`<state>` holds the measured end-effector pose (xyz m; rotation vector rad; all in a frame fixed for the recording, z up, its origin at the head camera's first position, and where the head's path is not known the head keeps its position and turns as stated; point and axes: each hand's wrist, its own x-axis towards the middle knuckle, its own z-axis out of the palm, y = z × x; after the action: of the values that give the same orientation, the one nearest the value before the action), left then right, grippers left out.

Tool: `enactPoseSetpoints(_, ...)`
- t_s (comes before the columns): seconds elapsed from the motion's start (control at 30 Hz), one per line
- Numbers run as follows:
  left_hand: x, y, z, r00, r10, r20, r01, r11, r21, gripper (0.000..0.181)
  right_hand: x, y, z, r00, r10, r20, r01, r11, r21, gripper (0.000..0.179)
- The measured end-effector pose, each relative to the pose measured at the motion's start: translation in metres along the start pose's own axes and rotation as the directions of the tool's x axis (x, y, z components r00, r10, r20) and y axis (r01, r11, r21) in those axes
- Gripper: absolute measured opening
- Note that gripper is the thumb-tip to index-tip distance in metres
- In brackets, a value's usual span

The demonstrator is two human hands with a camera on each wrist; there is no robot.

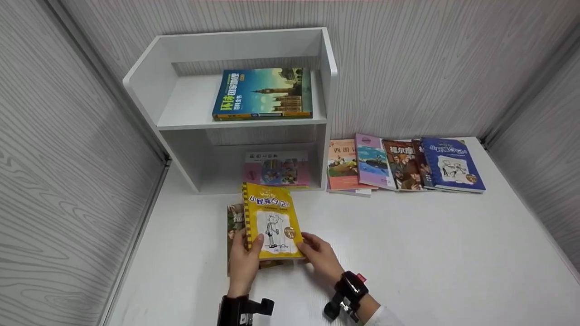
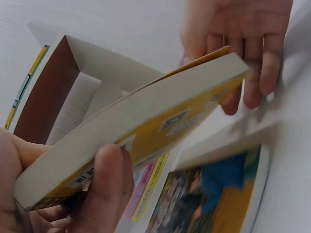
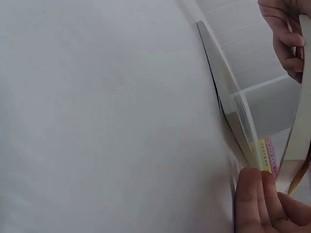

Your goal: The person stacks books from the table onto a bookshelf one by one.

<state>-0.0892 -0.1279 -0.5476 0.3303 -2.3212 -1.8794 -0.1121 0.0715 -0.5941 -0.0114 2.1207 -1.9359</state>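
Seen from the head camera, with clock positions taken around the yellow book: a yellow paperback book with a line-drawn cartoon figure on a white cover panel [image 1: 273, 222] is held by both hands above a white, flat tabletop [image 1: 408, 253], its cover facing up. The left hand [image 1: 244, 262], at 7 o'clock, grips the striped spine side, thumb on the cover and fingers curled beneath. The right hand [image 1: 321, 256], at 4 o'clock, pinches the lower right corner, its thumb narrow against the edge; in the left wrist view its other fingers extend nearly straight. Below the yellow book, and apart from it, a brown illustrated paperback [image 1: 235, 216] lies on the tabletop, showing at 9 and 6 o'clock. At 12 o'clock stands a white two-tier shelf unit [image 1: 330, 104]; its upper tier bears a thick blue-green book with a clock tower [image 1: 263, 95], its lower tier a pink-and-white picture-covered book [image 1: 276, 170]. At 2 o'clock, beside the shelf unit, an overlapping row comprises an orange paperback [image 1: 344, 163], a pink-bordered blue book [image 1: 375, 163], brown paperbacks [image 1: 403, 167] and a dark-blue cartoon-covered book [image 1: 453, 163].
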Motion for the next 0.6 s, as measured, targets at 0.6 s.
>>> enactPoseSetpoints(0.6, -0.020, -0.014, 0.065, 0.971, 0.132, 0.201, -0.084, 0.969, -0.232, 0.063, -0.022, -0.017, -0.057, 0.974, -0.073, -0.215, 0.107, 0.982, 0.153, 0.061)
